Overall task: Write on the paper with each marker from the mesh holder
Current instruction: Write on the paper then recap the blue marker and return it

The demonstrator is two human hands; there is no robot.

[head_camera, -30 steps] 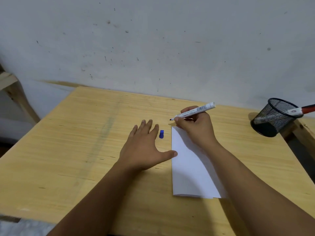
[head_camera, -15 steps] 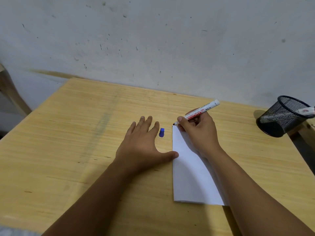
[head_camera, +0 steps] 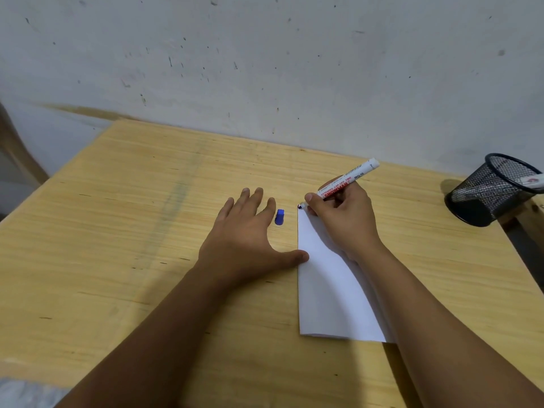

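A white sheet of paper (head_camera: pixel 326 293) lies on the wooden table (head_camera: pixel 132 231). My right hand (head_camera: pixel 344 222) grips an uncapped white marker (head_camera: pixel 350 179), its dark tip touching the paper's top left corner. My left hand (head_camera: pixel 247 240) rests flat on the table, fingers spread, thumb pressing the paper's left edge. The marker's blue cap (head_camera: pixel 279 217) lies on the table just right of my left fingers. A black mesh holder (head_camera: pixel 494 189) stands at the far right with another marker (head_camera: pixel 532 181) leaning out of it.
A grey, speckled wall (head_camera: pixel 265 69) runs along the table's back edge. A wooden frame (head_camera: pixel 17 154) shows at the far left. The table's right edge drops off just beyond the mesh holder.
My right hand has lowered the marker from above the table until its tip meets the paper's top left corner. My left hand has stayed flat. The camera has tilted slightly.
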